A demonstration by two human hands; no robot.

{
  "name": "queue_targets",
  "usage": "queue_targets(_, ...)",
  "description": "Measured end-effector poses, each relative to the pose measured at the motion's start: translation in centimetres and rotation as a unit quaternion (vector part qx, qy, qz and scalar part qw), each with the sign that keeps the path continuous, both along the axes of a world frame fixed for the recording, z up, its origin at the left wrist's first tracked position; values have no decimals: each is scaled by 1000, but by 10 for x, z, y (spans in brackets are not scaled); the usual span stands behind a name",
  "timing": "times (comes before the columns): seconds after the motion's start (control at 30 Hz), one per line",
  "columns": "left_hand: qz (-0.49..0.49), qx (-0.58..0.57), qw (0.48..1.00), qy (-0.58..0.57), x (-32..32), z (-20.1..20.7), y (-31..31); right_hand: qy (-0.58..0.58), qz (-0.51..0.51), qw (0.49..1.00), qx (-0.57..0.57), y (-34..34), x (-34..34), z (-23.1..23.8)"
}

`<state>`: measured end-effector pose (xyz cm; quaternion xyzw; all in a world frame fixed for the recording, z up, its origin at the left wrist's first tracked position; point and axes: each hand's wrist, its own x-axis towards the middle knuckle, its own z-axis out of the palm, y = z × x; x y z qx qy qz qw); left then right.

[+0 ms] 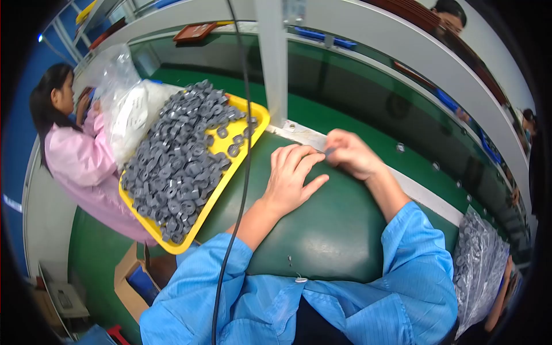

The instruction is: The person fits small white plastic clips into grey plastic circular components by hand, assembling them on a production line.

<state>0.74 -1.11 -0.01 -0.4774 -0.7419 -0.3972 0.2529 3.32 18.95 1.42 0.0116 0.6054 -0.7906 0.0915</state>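
your right hand (352, 156) pinching a grey part (329, 151), your left hand (291, 176) loosely spread, thumb apart, fingertips just beside it, over the green table (328, 236)

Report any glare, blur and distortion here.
Head view: pale glare on the glossy green tabletop; the bare right hand slightly blurred, the small grey piece at its fingertips indistinct; the long whitish overhead beam bowed by the fisheye lens.

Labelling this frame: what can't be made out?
All head view:
Small dark-grey piece at the bare right hand: full shape hidden by fingers.
Yellow plastic tray: most of its floor buried under small grey ring-like parts.
Crinkled clear plastic bag, right: contents' outlines obscured by folds, glare.
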Motion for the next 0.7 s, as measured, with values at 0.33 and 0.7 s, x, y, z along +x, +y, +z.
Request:
queue_targets(0.33, 155, -215, 964, -36, -41, 34, -21, 164, -393, 728, 537, 95, -14, -27)
queue_targets(0.7, 192, -298, 917, -184, -110, 17, -80, 246, -30, 873, 421, -24, 6, -21)
